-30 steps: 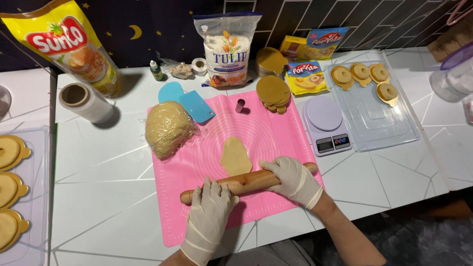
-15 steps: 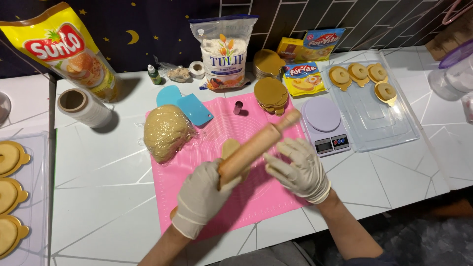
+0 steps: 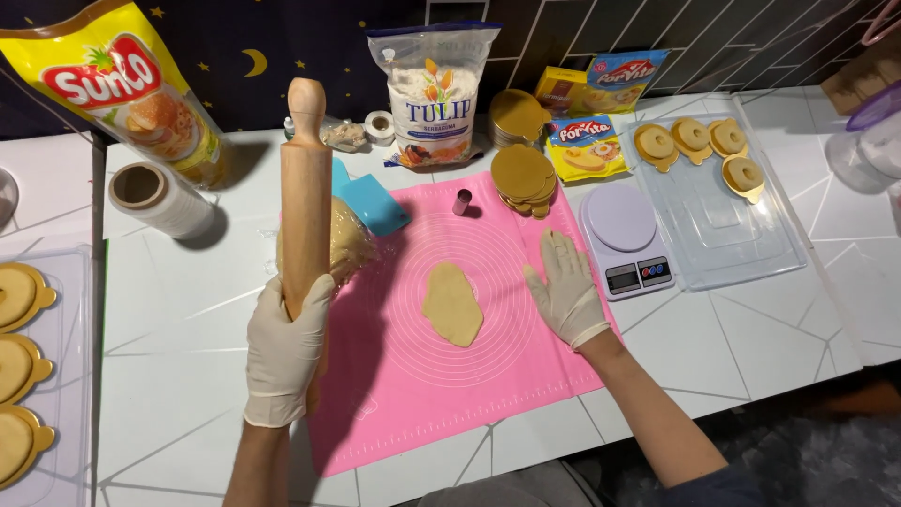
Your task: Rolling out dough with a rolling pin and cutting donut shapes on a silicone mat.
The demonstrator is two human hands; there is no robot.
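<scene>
Holding the pin (image 3: pixel 306 188) upright in my clenched left hand (image 3: pixel 286 347), I rest my open right hand (image 3: pixel 566 291) flat on the mat (image 3: pixel 441 376), beside the dough (image 3: pixel 451 302); the scale (image 3: pixel 626 237) stands near.

Bright, even light falls from above onto the white tabletop (image 3: pixel 160 357), and the shadows are soft: a dark patch lies on the pink mat (image 3: pixel 526 366) beside the raised rolling pin (image 3: pixel 306 188), and another beside the roll of clear film (image 3: pixel 161 199). Mild glare sits on the clear plastic tray (image 3: pixel 741 235) and the glossy bags at the back, while the dark wall stays dim. The picture is sharp in the middle, with straight edges bowing towards the corners and slight softness there.
</scene>
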